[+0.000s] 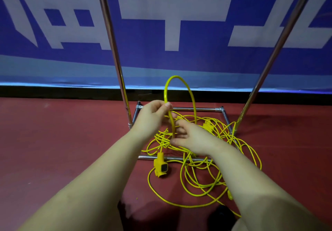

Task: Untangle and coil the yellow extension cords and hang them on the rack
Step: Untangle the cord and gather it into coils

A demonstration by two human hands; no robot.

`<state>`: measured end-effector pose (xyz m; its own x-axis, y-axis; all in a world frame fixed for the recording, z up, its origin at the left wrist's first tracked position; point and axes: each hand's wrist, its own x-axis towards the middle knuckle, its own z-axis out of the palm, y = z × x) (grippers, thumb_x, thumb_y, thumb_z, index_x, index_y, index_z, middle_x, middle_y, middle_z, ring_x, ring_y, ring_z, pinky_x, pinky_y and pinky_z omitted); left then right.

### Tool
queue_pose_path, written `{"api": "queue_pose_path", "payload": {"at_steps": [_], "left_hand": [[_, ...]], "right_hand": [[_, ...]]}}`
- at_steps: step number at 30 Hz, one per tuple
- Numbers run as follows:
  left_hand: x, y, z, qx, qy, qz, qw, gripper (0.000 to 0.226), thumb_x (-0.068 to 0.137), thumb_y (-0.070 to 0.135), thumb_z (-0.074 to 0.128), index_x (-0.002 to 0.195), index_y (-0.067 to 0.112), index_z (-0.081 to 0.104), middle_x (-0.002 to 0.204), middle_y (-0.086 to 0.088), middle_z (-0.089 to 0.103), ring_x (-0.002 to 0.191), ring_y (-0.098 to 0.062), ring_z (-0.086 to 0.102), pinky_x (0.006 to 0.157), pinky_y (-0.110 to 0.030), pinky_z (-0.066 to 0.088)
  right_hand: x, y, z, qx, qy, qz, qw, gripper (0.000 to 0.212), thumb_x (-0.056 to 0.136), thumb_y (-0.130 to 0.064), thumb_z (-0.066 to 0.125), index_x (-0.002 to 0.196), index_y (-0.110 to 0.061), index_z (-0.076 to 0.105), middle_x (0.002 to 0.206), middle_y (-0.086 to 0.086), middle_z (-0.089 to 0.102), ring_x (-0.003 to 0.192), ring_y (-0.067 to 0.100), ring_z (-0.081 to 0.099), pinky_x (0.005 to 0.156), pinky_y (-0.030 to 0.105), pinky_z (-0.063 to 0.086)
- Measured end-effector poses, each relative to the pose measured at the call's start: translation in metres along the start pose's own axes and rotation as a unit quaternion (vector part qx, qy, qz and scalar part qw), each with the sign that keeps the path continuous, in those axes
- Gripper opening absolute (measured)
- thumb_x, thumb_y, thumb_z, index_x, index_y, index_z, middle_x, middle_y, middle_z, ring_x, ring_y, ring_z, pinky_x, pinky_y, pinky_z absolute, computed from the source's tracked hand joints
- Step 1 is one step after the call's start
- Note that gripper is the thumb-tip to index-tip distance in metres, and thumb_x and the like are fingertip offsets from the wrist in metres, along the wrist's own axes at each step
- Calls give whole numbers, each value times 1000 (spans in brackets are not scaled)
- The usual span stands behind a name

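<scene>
Pinching cord loop (179, 87), left hand (152, 115), rack (179, 108) top cropped

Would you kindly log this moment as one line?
left hand: pinches raised cord loop | right hand: open beside loop | yellow cords: tangled on floor over rack base | none hung

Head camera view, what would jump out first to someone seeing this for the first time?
The bright yellow extension cords lie tangled on the red floor, spilling across the chrome rack base at centre. One cord loop arches up in front of the blue banner, pinched by the left hand; the right hand reaches toward it with relaxed fingers. A yellow socket block lies near the front bar.
</scene>
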<state>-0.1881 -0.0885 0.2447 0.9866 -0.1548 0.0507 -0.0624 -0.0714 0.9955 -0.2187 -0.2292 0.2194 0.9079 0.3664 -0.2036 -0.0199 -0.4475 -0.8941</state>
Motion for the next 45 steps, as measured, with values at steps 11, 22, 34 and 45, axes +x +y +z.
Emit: {"api": "queue_pose_path", "payload": {"at_steps": [11,22,34,45], "left_hand": [[52,-32,-16,103,-187,-51,976,42,97,33,48,139,23,45,133,10,50,122,-2,45,96,-10,36],[71,-34,-4,203,-84,34,975,26,99,25,46,78,21,61,70,5,67,68,-18,65,76,-38,54],[58,-16,3,-31,-214,-55,975,27,100,32,37,111,25,60,104,7,69,96,0,64,86,-15,47],[49,-35,14,139,-171,5,975,20,100,20,43,85,14,55,75,-3,58,72,-18,52,75,-42,49]], "right_hand": [[47,-10,-47,136,232,-81,960,15,97,-7,43,91,-17,51,78,3,66,59,4,65,57,15,50],[58,3,-53,145,179,-2,973,36,90,-20,58,125,-20,48,106,-1,64,91,3,63,82,23,50],[36,-10,-53,135,230,-50,963,15,97,-16,46,88,-24,56,66,-5,67,60,0,64,60,19,55],[27,-13,-69,297,231,-71,924,23,95,-21,47,118,-21,50,101,1,66,95,15,66,78,28,55]]}}
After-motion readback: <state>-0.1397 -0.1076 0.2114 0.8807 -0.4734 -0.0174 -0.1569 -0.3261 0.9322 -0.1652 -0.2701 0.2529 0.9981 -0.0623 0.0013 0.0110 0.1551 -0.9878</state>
